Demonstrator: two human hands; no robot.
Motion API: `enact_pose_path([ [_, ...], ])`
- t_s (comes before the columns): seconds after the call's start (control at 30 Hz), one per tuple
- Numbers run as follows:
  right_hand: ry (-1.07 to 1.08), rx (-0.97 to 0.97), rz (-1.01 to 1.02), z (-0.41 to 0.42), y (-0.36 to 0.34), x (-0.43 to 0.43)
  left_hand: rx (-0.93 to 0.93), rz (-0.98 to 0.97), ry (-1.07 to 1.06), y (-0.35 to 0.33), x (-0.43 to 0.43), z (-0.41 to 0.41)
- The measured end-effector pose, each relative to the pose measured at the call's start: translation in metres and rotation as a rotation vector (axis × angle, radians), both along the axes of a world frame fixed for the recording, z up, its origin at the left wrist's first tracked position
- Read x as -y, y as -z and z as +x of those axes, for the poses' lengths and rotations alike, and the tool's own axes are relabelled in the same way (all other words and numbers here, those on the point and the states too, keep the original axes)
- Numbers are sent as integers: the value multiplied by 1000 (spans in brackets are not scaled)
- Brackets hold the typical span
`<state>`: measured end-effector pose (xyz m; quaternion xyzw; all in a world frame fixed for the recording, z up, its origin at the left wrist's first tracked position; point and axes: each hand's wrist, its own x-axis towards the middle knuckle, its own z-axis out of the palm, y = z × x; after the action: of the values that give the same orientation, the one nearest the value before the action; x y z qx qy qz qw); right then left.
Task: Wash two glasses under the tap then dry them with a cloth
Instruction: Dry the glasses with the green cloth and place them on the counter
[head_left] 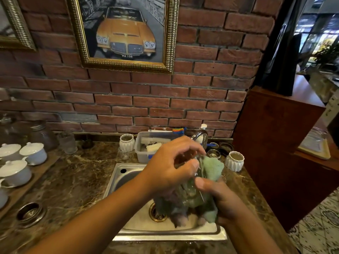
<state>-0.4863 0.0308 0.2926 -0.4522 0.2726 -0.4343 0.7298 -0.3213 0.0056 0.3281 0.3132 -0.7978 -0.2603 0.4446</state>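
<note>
Over the steel sink point(126, 176) both hands work on one clear glass point(193, 187). My left hand point(170, 169) grips the glass from above near its rim. My right hand point(218, 197) holds the glass from below, wrapped in a green cloth point(213, 168) that pokes up past the glass and hangs down under it. The glass lies tilted, its mouth toward the tap point(200, 136). No water stream shows at the curved chrome tap behind my hands. A second clear glass point(67, 143) stands on the counter at the back left.
A plastic tub point(142, 153) with brushes sits behind the sink between two white ribbed cups point(127, 143) point(234, 161). White lidded bowls point(34, 153) line a tray at left, glass jars point(41, 134) behind them. A round metal hole point(30, 213) is in the marble counter. A wooden cabinet point(275, 143) stands to the right.
</note>
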Motion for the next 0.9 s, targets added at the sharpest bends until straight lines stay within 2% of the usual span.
enact_pose_path([
  [0.07, -132, 177, 164, 1, -1, -5, 49, -32, 60, -1, -5, 2],
  [0.1, -168, 201, 173, 2, 0, -7, 71, -25, 79, 0, -6, 3],
  [0.2, -114, 92, 68, 7, 7, -6, 119, 79, 87, 4, 0, 12],
  [0.3, 99, -170, -75, 9, 7, 0, 131, 215, 14, 5, 3, 10],
  [0.47, 416, -647, -441, 20, 11, 6, 139, 325, -263, 10, 8, -10],
  [0.53, 476, -744, -531, 23, 13, 5, 139, 326, -286, 11, 11, -13],
  [0.63, 428, -736, -524, 17, 8, 5, 58, 305, -264, 11, 8, -13],
  [0.7, 307, -689, -446, 12, -2, 6, 13, 289, -225, 11, 5, -10],
  [0.9, -74, -244, -31, -6, -13, 2, 42, 159, -13, 2, -5, 3],
])
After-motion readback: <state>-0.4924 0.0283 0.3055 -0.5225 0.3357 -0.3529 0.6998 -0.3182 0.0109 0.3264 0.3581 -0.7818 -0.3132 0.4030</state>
